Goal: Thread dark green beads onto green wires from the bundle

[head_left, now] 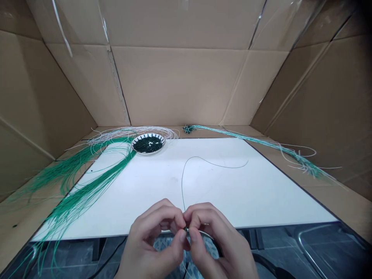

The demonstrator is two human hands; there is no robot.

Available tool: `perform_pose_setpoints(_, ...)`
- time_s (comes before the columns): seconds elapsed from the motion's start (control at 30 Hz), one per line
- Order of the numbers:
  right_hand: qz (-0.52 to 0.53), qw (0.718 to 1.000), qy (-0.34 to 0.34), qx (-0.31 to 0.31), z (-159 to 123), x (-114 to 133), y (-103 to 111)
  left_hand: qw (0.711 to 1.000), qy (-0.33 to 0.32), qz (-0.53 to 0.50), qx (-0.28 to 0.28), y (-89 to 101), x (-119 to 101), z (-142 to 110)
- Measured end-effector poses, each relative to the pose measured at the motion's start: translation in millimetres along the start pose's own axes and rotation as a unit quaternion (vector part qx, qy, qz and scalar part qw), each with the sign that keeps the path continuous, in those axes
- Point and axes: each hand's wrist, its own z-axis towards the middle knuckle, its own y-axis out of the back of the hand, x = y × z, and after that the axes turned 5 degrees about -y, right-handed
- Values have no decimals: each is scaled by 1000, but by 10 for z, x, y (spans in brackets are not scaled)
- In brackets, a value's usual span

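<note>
My left hand and my right hand meet at the front edge of the white board, thumbs and forefingers pinched together. A tiny dark piece shows between the fingertips, mostly on the left hand's side. From behind the fingers a thin green strand runs up over the board and bends right. A thin white strand curves beneath my right fingers. Exactly how the strands meet the dark piece is hidden by the fingertips.
A patterned plate of small dark pieces stands at the back left. Loose green strands spread over the left side, white strands behind. A dark-tipped bundle lies along the right. Cardboard walls enclose the white board.
</note>
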Motion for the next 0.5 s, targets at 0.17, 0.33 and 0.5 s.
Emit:
perform_pose_setpoints(0.17, -6, 1000, 1, 0, 11, -1, 4, 1000, -6, 19, 3, 12, 8, 0)
perform_pose_setpoints(0.33, -2, 1000, -6, 8, 3, 20, 21, 999, -21, 48, 7, 21, 9, 5)
perform_pose_setpoints(0.5, -5, 1000, -12, 20, 16, 10, 34, 993, -55, 95, 32, 64, 25, 30)
